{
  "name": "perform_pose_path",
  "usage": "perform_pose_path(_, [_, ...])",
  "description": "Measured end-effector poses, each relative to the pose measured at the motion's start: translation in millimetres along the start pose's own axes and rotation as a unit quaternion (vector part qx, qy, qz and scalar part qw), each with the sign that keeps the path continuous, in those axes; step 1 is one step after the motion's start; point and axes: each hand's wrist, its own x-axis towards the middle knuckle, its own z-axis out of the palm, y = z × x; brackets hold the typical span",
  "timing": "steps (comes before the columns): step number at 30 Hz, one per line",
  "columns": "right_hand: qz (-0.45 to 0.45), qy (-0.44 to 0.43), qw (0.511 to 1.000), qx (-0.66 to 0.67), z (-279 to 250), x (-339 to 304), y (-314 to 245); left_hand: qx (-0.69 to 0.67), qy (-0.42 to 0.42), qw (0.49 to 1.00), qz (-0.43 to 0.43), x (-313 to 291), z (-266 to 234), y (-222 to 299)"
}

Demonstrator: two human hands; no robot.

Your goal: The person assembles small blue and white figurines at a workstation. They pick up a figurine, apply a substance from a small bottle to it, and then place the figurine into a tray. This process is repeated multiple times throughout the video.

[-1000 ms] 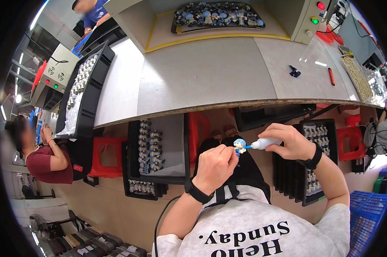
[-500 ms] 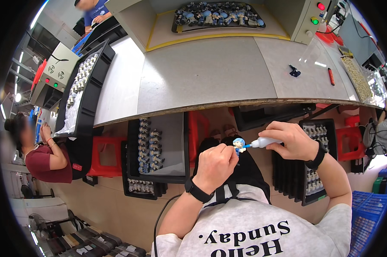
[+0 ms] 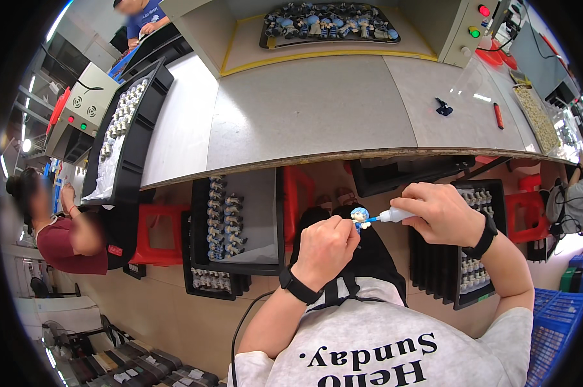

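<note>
Over the lap (image 3: 378,261), the person's left hand (image 3: 326,250) pinches a small blue-haired figurine (image 3: 358,215). The right hand (image 3: 445,214) grips a white bottle (image 3: 395,215), its blue nozzle (image 3: 374,220) at the figurine's side; I can't tell whether they touch.

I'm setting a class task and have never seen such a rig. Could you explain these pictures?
No robot here: these are a person's bare hands, filmed by a fisheye camera worn on the head, looking down, so straight edges bend. The left hand holds a small blue-haired figurine; the right hand holds a white squeeze bottle, its blue tip pointed at the figurine. On the grey workbench lie a small dark piece and a red pen-shaped item. Beyond, more figurines fill a black tray inside an open-fronted booth.
</note>
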Motion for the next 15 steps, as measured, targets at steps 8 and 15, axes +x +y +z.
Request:
perform_pose_path(8, [-0.028, -0.014, 0.996, -0.081, -7, 4, -13, 0.005, 0.001, 1.0, -0.001, 0, 2, 0])
perform_pose_path(15, [-0.02, -0.017, 0.995, -0.093, -7, 6, -17, 0.005, 0.0, 1.0, -0.006, -1, 2, -1])
